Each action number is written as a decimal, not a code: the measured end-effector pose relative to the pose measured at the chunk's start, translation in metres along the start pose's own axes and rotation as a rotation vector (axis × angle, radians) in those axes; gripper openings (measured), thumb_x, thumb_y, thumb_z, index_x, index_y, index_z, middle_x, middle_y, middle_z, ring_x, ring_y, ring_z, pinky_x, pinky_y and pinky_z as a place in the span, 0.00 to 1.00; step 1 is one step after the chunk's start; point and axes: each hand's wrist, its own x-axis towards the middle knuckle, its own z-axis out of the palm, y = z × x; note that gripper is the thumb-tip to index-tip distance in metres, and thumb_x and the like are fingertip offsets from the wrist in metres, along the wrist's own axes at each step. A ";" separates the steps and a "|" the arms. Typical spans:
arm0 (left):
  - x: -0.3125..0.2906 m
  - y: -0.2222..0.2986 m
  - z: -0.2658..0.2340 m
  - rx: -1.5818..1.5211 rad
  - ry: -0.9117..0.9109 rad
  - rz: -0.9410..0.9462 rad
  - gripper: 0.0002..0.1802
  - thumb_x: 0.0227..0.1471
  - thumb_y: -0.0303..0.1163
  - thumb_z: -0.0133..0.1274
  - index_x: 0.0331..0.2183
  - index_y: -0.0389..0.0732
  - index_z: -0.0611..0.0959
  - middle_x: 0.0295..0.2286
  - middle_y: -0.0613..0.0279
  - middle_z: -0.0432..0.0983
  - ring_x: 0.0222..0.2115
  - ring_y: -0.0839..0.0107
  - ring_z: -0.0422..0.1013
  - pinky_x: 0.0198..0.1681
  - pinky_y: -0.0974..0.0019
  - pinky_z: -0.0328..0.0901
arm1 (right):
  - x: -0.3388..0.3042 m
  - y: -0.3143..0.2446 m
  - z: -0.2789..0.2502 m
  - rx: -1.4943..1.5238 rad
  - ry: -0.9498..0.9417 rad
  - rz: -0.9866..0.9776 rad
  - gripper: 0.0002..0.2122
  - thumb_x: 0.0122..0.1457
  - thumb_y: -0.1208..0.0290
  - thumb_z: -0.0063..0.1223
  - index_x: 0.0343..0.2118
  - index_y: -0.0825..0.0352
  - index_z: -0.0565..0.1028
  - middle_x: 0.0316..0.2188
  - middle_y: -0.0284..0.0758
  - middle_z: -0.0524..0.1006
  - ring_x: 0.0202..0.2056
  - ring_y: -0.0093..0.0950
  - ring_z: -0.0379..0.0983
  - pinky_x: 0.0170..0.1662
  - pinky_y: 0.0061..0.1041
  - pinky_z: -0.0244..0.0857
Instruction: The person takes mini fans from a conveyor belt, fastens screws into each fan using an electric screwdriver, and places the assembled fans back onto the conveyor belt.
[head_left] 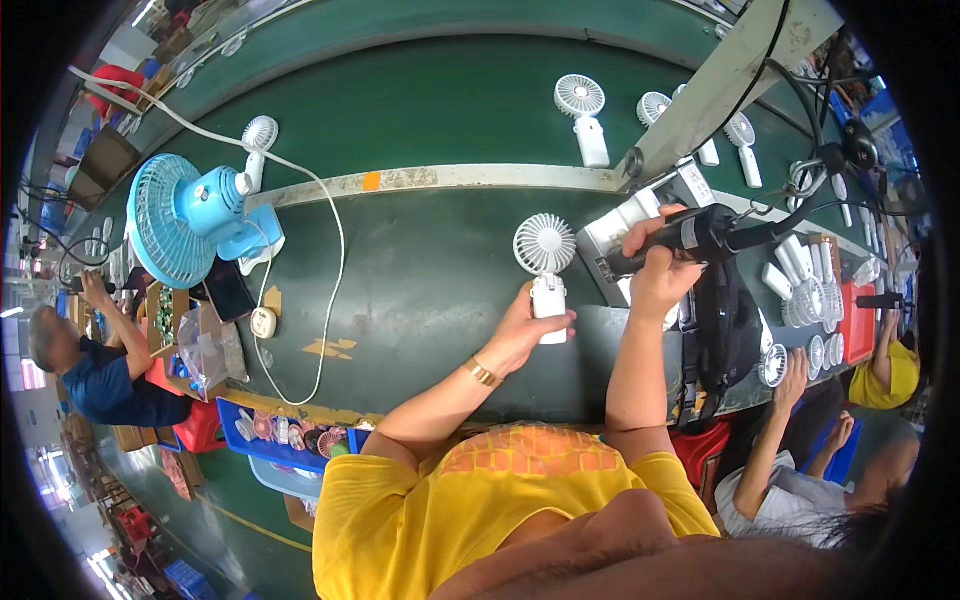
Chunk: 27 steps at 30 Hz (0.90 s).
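Note:
My left hand is closed around the handle of a small white handheld fan, whose round grille points away from me over the green bench. In my right hand is a black corded electric screwdriver, gripped round its barrel and tilted with its front end to the left. Its cord runs off to the upper right. Just beneath the screwdriver stands a white and grey boxy device, partly covered by my hand. The screwdriver's tip is not clearly visible, and it is apart from the fan.
A blue desk fan, a dark phone and a looping white cable occupy the left. White handheld fans lie beyond the metal rail. At right are a slanted post, black bag, stacked fans and co-workers.

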 end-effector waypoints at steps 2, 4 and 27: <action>0.000 -0.004 0.001 0.025 0.028 0.008 0.25 0.44 0.20 0.54 0.44 0.38 0.63 0.33 0.53 0.73 0.28 0.67 0.73 0.32 0.66 0.70 | -0.003 0.002 0.002 0.002 -0.022 -0.014 0.17 0.44 0.80 0.45 0.41 0.73 0.63 0.17 0.35 0.69 0.19 0.21 0.64 0.25 0.17 0.58; 0.002 -0.008 0.001 0.048 0.055 0.016 0.24 0.44 0.20 0.54 0.43 0.38 0.63 0.32 0.54 0.73 0.28 0.68 0.73 0.32 0.67 0.70 | -0.008 0.005 0.001 0.003 -0.045 -0.029 0.17 0.45 0.78 0.46 0.41 0.73 0.63 0.17 0.35 0.69 0.18 0.21 0.64 0.25 0.16 0.58; 0.000 -0.015 0.003 0.310 0.149 0.088 0.20 0.41 0.25 0.57 0.39 0.32 0.73 0.33 0.61 0.74 0.32 0.75 0.70 0.36 0.71 0.65 | -0.052 0.036 0.029 0.278 -0.041 0.201 0.35 0.39 0.43 0.61 0.41 0.67 0.61 0.19 0.33 0.66 0.18 0.24 0.62 0.21 0.24 0.59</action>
